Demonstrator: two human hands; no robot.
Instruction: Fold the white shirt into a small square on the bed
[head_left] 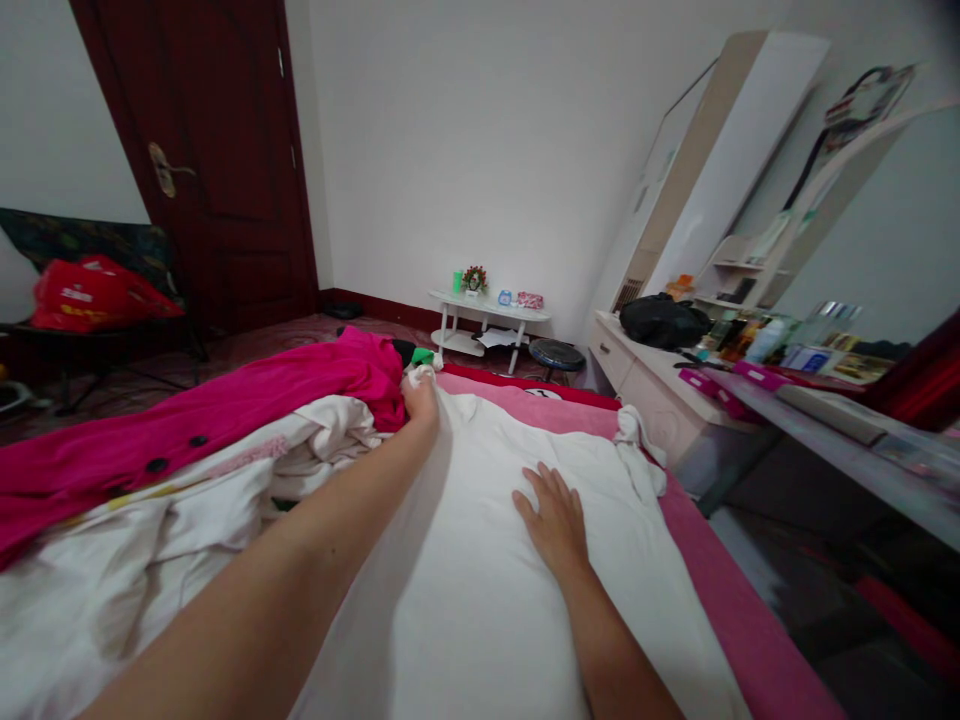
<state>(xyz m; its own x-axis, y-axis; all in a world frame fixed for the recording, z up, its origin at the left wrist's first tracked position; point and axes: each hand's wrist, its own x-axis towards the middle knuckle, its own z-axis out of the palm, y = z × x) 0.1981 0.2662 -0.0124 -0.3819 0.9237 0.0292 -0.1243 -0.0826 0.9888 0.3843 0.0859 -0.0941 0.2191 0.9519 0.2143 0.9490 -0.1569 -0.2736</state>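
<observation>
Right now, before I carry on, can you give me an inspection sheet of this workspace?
Surface: bed with a pink cover, mostly hidden under clothes.
Things in hand: white garment, spread flat on the bed.
Clutter: pink coat with dark buttons and a heap of white clothes, both left of the garment.
Hands: left hand closed on the white garment's far edge; right hand open, lying flat on it.
Cables: nothing seen.
Surroundings: dark door, red bag, small white table, stool, and a dresser bearing a black bag.
</observation>
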